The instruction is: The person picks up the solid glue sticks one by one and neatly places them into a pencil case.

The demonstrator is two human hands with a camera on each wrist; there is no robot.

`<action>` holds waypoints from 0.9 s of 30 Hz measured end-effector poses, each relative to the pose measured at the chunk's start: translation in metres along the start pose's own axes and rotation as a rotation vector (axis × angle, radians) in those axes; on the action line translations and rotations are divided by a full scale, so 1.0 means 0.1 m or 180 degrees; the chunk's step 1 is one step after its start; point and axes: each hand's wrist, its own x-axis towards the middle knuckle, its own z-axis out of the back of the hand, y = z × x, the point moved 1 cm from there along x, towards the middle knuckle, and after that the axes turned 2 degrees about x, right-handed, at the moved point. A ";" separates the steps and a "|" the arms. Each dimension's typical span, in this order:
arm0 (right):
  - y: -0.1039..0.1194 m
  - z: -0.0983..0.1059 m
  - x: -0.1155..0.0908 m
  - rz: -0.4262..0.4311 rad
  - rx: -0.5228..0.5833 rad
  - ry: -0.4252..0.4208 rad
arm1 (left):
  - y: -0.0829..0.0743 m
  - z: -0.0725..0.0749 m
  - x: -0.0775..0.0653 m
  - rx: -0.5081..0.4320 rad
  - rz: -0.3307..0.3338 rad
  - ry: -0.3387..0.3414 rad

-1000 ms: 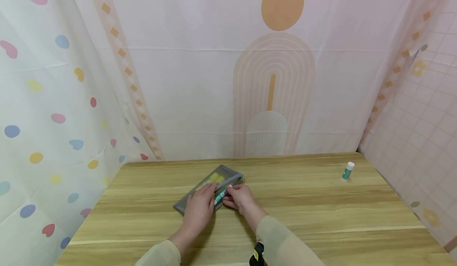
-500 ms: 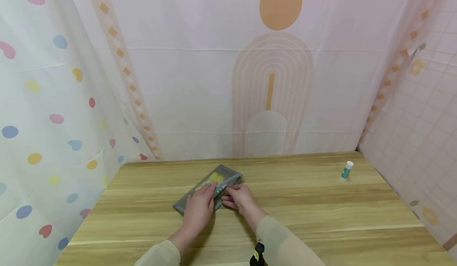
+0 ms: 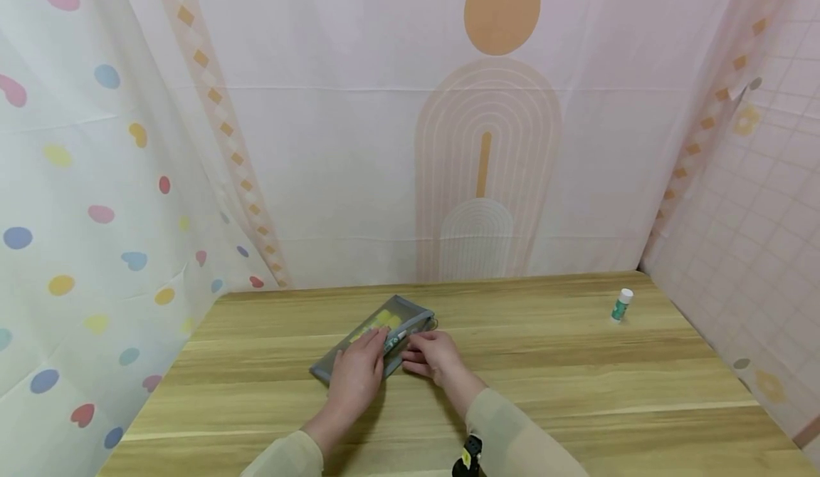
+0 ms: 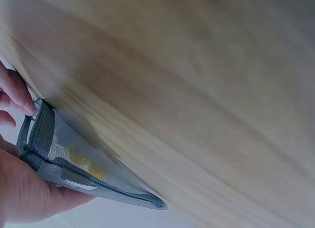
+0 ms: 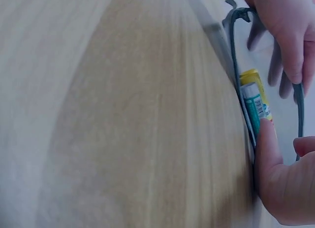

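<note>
A grey mesh zip pouch (image 3: 336, 359) lies slanted on the table, yellow items (image 3: 386, 318) showing through it. My left hand (image 3: 359, 374) grips it, fingers spread over the top and thumb at the opening. Inside, a green glue stick (image 5: 253, 107) with a pale cap lies against a yellow tube (image 5: 258, 82); the left thumb (image 5: 268, 142) reaches its lower end. My right hand (image 3: 435, 356) pinches the edge of the opening, as the right wrist view shows. In the left wrist view, the right fingers (image 4: 17, 92) meet the zipper edge (image 4: 42, 122).
Another green glue stick with a white cap (image 3: 621, 306) stands at the back right of the wooden table (image 3: 544, 377). Patterned cloth (image 3: 339, 142) hangs behind and on both sides. A small black device (image 3: 467, 455) sits by the right sleeve.
The green glue stick has slid from my right fingers into the pouch. My right hand has let go of it and now holds the opening's edge. The left hand keeps its place.
</note>
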 end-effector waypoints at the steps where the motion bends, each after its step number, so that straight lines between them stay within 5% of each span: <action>1: 0.00 0.01 0.00 -0.0012 0.0010 0.0001 | 0.00 0.00 0.00 -0.0004 -0.0002 -0.0005; 16: 0.09 0.14 -0.09 -0.0010 -0.0032 0.0032 | 0.00 0.00 0.00 -0.0023 -0.0005 -0.0008; 27: 0.15 0.22 -0.13 0.0282 -0.0250 -0.0020 | -0.01 0.01 -0.01 -0.0034 -0.0004 -0.0018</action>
